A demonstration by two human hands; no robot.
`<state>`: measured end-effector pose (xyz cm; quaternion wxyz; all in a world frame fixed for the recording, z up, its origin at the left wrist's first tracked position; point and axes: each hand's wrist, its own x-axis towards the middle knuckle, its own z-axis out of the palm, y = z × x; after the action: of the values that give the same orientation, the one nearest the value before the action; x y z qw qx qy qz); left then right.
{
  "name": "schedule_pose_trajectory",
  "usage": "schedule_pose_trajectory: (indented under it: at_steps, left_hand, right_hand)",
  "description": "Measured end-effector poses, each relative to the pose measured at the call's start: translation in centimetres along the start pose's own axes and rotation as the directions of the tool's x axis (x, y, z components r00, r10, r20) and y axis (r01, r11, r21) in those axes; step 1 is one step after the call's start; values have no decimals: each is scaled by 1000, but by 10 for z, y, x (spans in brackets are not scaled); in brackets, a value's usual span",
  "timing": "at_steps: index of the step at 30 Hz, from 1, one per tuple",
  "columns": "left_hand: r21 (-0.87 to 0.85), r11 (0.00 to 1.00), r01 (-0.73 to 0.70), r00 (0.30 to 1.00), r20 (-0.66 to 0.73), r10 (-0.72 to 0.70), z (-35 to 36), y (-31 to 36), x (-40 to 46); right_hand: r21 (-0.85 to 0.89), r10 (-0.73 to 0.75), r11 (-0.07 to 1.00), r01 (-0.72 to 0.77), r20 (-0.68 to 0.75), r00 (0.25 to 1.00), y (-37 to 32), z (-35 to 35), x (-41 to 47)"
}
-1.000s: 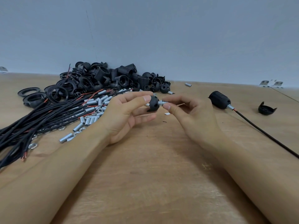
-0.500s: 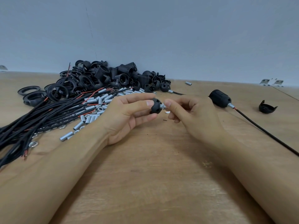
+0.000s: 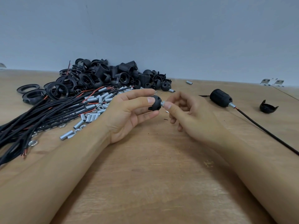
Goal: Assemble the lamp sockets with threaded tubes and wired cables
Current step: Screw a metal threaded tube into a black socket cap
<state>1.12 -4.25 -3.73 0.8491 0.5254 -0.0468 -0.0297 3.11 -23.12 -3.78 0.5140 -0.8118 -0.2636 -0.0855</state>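
Observation:
My left hand [image 3: 129, 113] holds a small black socket cap [image 3: 156, 102] between thumb and fingers, above the middle of the wooden table [image 3: 145, 183]. A short silver threaded tube [image 3: 162, 103] sticks out of the cap's right side. My right hand [image 3: 191, 117] pinches that tube with thumb and forefinger. To the left lie loose silver tubes [image 3: 92, 110] and a bundle of black cables [image 3: 40, 117] with red wire ends. Behind them sits a pile of black socket parts [image 3: 113, 76].
An assembled black socket [image 3: 220, 97] with its cable [image 3: 267, 131] lies at the right. A lone black cap [image 3: 267, 107] sits further right. One stray tube [image 3: 189, 82] lies near the wall. Metal brackets [image 3: 271, 82] sit at the far right edge.
The tube has gone deeper into the cap, so less silver shows. My right fingers have closed in on the cap, and both hands have drifted slightly.

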Motion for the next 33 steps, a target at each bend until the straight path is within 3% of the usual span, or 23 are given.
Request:
schedule_pose_trajectory:
  at_steps: [6,10,14,18,22,26,29,33]
  left_hand:
    - [-10,1000,-12,1000,2,12,1,1,-1]
    - [-9,1000,-13,1000,7,13,2,2,-2]
    - [-11,1000,-9,1000,16,9,3,1,-2]
    - [7,1000,-16,1000,21,16,2,2,-2]
    - [12,1000,-12,999,31,12,2,0,-2]
    - [16,1000,-14,999,35,13,2,-1,-1]
    - [22,1000,-13,999,42,12,1,-1,-1]
    - [19,1000,-18,998,53,17,0,-1,-1]
  right_hand:
    - [53,137,989,-135,-17,990,-2,-1,-1]
    - [21,39,999,-39,-7,999,2,-1,0]
    - [54,105,993,-103,-44,993,1,0,0]
    - [59,43,997,-44,30,999,1,0,-1]
    - [80,85,993,-85,7,996,-1,0,-2]
    - [49,33,998,-35,31,999,-1,1,-2]
    - [99,103,990,-104,11,995,-2,2,-4]
    - [69,44,997,-46,20,999,-1,0,-2]
